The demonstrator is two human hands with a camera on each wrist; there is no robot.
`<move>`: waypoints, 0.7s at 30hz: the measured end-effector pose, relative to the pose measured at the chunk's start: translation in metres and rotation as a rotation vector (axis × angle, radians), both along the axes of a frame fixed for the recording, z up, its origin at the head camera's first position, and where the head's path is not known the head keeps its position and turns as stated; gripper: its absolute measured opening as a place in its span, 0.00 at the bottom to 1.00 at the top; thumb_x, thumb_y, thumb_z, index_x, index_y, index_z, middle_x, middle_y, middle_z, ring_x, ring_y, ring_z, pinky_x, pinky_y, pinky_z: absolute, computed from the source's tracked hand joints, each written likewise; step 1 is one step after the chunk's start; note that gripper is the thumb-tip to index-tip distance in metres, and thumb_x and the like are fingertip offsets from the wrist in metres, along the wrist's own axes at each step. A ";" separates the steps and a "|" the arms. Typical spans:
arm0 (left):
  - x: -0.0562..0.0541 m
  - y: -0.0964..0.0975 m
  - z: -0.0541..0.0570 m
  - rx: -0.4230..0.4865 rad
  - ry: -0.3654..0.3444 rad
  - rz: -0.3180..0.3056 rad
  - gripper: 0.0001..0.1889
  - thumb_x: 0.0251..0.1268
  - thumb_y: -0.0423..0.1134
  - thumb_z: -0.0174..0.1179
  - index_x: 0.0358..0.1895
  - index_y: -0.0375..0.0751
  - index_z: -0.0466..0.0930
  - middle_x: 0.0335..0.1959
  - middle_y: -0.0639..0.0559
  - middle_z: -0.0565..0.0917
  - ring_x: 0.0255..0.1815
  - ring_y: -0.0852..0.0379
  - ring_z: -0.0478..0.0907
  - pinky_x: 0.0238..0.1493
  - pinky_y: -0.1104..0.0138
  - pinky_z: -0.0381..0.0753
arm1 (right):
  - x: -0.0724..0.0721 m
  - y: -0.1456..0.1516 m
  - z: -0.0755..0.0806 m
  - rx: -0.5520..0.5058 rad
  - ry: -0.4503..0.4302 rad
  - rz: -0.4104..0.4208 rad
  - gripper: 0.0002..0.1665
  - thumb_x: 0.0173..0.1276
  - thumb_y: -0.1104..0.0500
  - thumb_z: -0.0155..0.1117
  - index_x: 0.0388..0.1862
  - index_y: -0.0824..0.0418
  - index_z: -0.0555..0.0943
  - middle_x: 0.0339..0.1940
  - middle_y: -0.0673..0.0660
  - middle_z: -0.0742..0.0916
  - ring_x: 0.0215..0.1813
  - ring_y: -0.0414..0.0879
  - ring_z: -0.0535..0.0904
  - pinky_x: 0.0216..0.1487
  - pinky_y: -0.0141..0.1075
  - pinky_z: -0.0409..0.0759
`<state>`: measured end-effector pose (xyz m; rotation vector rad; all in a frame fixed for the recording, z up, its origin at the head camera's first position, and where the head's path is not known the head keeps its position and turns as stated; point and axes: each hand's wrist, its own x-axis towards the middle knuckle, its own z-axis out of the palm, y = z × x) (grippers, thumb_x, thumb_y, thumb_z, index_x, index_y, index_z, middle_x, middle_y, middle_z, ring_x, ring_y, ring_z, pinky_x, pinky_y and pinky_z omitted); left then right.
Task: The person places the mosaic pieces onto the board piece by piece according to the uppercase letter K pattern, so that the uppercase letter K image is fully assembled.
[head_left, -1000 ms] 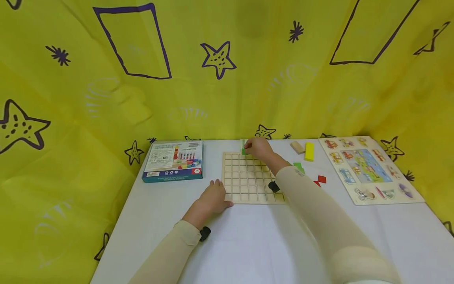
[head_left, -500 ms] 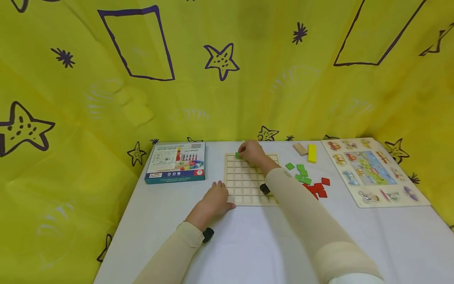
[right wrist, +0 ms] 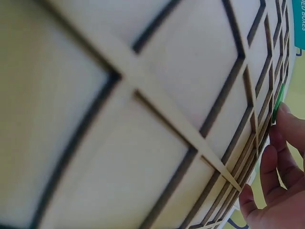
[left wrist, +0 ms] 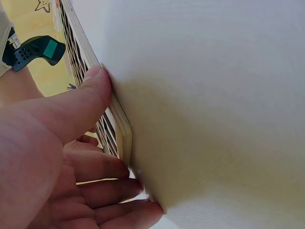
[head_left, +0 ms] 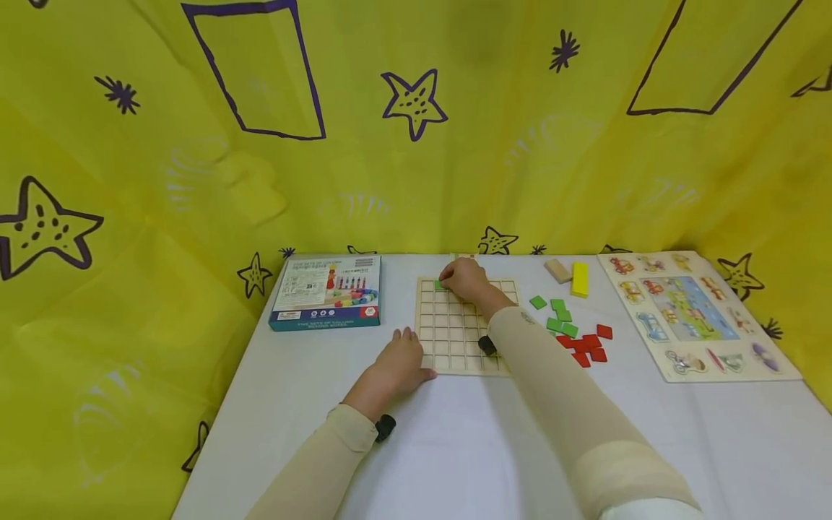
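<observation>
A square wooden grid board [head_left: 451, 374] lies on the white table. At its near left corner is my left hand [head_left: 393, 365], thumb against the front edge and fingers along the left side; the left wrist view shows them around the board's corner [left wrist: 125, 136]. My right hand [head_left: 466, 280] reaches over the far left part of the board and pinches a small green square tile [head_left: 438, 285] at the back row. In the right wrist view the tile [right wrist: 279, 101] shows edge-on at the fingertips, partly hidden by the thumb.
Loose green tiles [head_left: 562, 327] and red tiles [head_left: 583, 344] lie right of the board. Behind them are a yellow block [head_left: 579, 279] and a plain wooden block [head_left: 557, 271]. A game box [head_left: 326, 293] is at the left, a picture puzzle board [head_left: 698, 361] at the right.
My right hand has moved left and slightly nearer, bringing the green tile from beyond the board's far edge to its back row. The left hand stays at the corner.
</observation>
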<state>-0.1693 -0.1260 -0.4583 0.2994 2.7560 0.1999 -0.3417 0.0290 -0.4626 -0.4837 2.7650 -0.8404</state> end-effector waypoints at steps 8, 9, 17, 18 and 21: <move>-0.002 0.004 0.003 -0.013 -0.001 -0.002 0.46 0.70 0.58 0.61 0.73 0.20 0.59 0.75 0.29 0.60 0.77 0.34 0.56 0.74 0.53 0.61 | 0.001 0.006 0.001 -0.021 0.009 -0.017 0.12 0.75 0.57 0.64 0.50 0.60 0.88 0.51 0.57 0.88 0.61 0.57 0.79 0.73 0.63 0.54; -0.001 0.005 0.003 -0.013 -0.005 -0.001 0.46 0.70 0.58 0.61 0.73 0.21 0.59 0.75 0.29 0.60 0.77 0.34 0.56 0.74 0.53 0.61 | 0.002 0.007 0.001 -0.025 0.000 -0.016 0.13 0.75 0.56 0.64 0.51 0.59 0.88 0.51 0.57 0.88 0.61 0.57 0.79 0.74 0.64 0.52; 0.003 0.005 0.002 -0.001 -0.018 0.024 0.46 0.69 0.57 0.63 0.73 0.20 0.59 0.75 0.29 0.61 0.77 0.34 0.56 0.74 0.53 0.61 | 0.005 0.023 0.010 -0.124 -0.052 -0.017 0.18 0.76 0.58 0.62 0.60 0.64 0.83 0.57 0.61 0.85 0.61 0.57 0.78 0.64 0.51 0.73; 0.003 0.005 0.002 -0.003 -0.015 0.025 0.46 0.69 0.57 0.63 0.73 0.20 0.59 0.75 0.29 0.61 0.77 0.34 0.56 0.74 0.53 0.61 | 0.004 0.027 0.014 -0.137 -0.056 -0.015 0.17 0.76 0.59 0.62 0.59 0.64 0.83 0.57 0.62 0.85 0.61 0.58 0.78 0.62 0.50 0.76; 0.003 0.004 0.002 -0.006 -0.011 0.027 0.46 0.69 0.57 0.63 0.73 0.20 0.58 0.76 0.29 0.60 0.77 0.34 0.56 0.74 0.53 0.61 | 0.004 0.039 0.026 -0.130 -0.041 0.005 0.17 0.76 0.60 0.62 0.58 0.66 0.83 0.56 0.63 0.85 0.58 0.58 0.79 0.55 0.48 0.80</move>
